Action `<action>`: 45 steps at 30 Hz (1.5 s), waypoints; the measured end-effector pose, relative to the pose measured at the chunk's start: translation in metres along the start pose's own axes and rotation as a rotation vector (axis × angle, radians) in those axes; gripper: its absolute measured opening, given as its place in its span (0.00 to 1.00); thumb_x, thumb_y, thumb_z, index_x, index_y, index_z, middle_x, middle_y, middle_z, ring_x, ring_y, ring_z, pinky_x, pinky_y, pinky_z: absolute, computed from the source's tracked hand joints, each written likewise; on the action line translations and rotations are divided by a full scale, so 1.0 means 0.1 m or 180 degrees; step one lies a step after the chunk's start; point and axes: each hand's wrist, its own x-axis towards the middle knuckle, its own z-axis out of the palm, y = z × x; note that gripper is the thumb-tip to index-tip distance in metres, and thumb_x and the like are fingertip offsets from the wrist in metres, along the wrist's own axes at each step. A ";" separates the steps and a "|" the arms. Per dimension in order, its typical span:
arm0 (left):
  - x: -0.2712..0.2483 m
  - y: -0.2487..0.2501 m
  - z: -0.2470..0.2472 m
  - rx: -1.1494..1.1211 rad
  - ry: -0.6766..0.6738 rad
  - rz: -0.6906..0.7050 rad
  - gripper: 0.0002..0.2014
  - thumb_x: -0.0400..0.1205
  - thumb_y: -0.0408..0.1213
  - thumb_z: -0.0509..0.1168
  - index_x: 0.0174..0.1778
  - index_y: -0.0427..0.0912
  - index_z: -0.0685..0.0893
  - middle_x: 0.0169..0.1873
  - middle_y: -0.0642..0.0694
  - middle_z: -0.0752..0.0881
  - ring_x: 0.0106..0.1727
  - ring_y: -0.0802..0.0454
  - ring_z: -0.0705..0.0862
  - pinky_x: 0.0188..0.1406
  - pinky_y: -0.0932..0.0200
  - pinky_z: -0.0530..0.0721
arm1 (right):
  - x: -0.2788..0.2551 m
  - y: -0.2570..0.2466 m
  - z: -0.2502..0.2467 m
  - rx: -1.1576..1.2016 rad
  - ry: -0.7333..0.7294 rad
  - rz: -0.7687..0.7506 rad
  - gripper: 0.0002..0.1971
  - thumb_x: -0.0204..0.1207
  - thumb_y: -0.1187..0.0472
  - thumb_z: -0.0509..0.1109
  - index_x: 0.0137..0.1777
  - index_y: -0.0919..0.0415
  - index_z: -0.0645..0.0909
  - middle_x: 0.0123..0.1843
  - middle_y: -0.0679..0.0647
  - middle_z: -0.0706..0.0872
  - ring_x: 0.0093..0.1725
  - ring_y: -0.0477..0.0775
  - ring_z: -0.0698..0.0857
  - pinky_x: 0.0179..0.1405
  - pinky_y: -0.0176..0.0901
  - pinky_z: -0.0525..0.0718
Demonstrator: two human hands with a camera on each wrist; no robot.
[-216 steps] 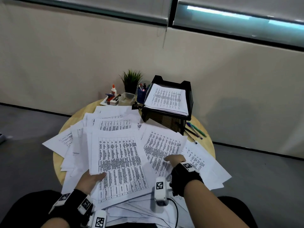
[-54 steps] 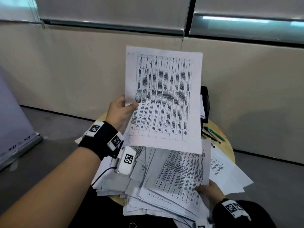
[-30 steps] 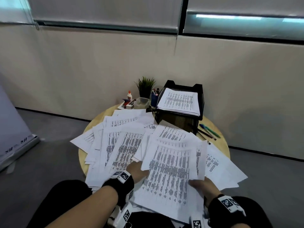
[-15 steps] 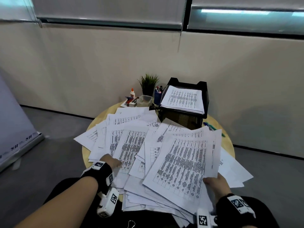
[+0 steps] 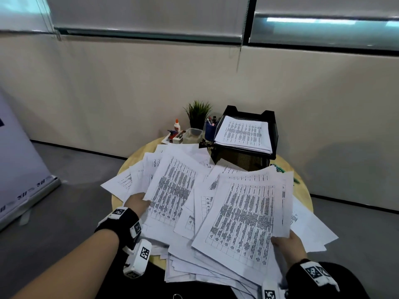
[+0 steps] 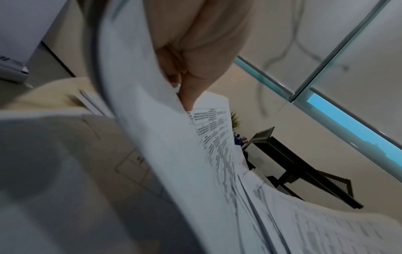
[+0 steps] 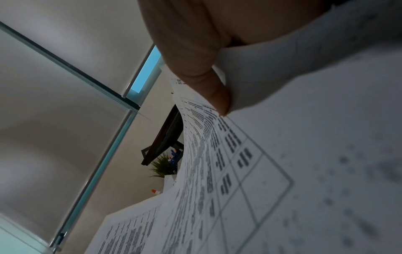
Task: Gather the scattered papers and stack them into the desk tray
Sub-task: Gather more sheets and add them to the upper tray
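Round wooden bench [image 5: 302, 186]: my left hand [image 5: 136, 203] and right hand [image 5: 287, 244] pinch floppy, slippery white printed sheets [image 5: 241, 223] by their near edges.

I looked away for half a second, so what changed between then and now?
The left hand took hold of a printed sheet from the left of the spread and is lifting its near edge. The right hand keeps its grip on the gathered bundle, raised slightly. The desk tray and its stack are unchanged.
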 end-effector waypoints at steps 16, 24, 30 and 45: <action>-0.29 0.48 0.51 0.0195 -0.0814 -0.0013 0.14 0.79 0.40 0.67 0.47 0.29 0.86 0.49 0.32 0.87 0.51 0.40 0.86 0.51 0.54 0.83 | 0.11 0.01 -0.39 0.1099 0.0681 -0.0138 0.11 0.70 0.76 0.63 0.50 0.66 0.80 0.47 0.68 0.85 0.46 0.67 0.84 0.53 0.58 0.79; -0.54 0.68 1.07 0.0423 -0.0989 -0.0124 0.15 0.70 0.48 0.70 0.38 0.40 0.78 0.43 0.41 0.84 0.46 0.45 0.85 0.43 0.60 0.83 | 0.09 0.04 -0.43 0.1085 0.0659 -0.0056 0.11 0.72 0.80 0.62 0.52 0.73 0.76 0.42 0.66 0.82 0.46 0.65 0.81 0.46 0.49 0.75; -0.53 0.68 0.94 -0.0235 -0.0461 0.0111 0.10 0.84 0.34 0.58 0.59 0.38 0.75 0.60 0.37 0.81 0.56 0.44 0.80 0.50 0.59 0.75 | 0.17 0.12 -0.43 0.1091 0.0638 -0.0018 0.11 0.71 0.78 0.64 0.51 0.69 0.78 0.45 0.68 0.84 0.39 0.61 0.80 0.44 0.50 0.75; -0.23 0.15 -0.23 -0.1699 0.1066 -0.0117 0.13 0.82 0.28 0.59 0.59 0.28 0.81 0.58 0.31 0.84 0.58 0.31 0.81 0.56 0.46 0.78 | -0.07 0.05 0.28 0.1389 -0.0938 0.0824 0.23 0.75 0.78 0.68 0.68 0.66 0.70 0.57 0.70 0.83 0.56 0.77 0.82 0.58 0.68 0.79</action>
